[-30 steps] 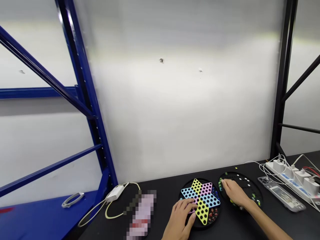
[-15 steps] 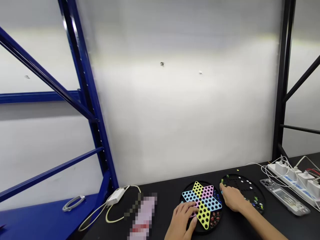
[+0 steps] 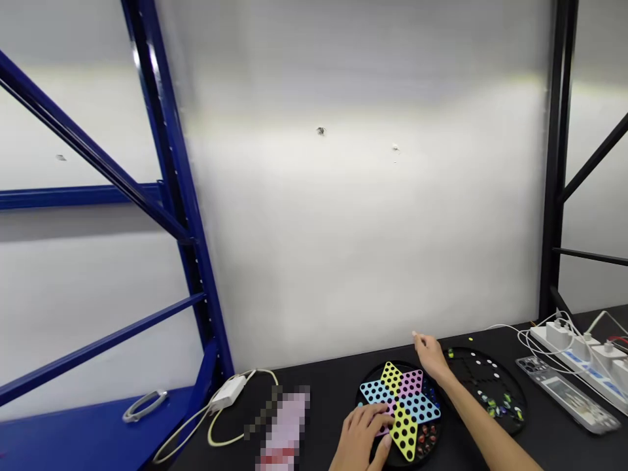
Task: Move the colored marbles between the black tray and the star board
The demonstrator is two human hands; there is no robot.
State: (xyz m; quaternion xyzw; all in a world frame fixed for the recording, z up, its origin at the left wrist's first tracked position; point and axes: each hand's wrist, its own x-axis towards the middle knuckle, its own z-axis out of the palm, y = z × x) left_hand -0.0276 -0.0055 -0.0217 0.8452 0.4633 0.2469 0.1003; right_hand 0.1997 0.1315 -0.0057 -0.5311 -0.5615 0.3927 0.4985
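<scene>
A round black game board with a star of yellow, pink and blue holed fields (image 3: 403, 404) lies on the black table. My left hand (image 3: 364, 430) rests on the board's left side, fingers laid flat over a pink point. My right hand (image 3: 428, 354) hovers above the board's far right edge, fingers drawn together in a pinch; what it pinches is too small to see. Just right of the board sits a black round tray (image 3: 510, 386) with several coloured and white marbles. More marbles lie in the board's lower right rim (image 3: 428, 437).
A white power strip with plugs and cables (image 3: 579, 347) and a clear flat case (image 3: 564, 392) lie at the right. A white charger with cable (image 3: 226, 391) and a blurred-out pack (image 3: 282, 428) lie to the left. A blue rack (image 3: 167, 196) stands left, a black one (image 3: 557, 163) right.
My right hand has left the marble tray and moved up and left to the board's far edge. The left hand has stayed on the board. The view has tilted slightly.
</scene>
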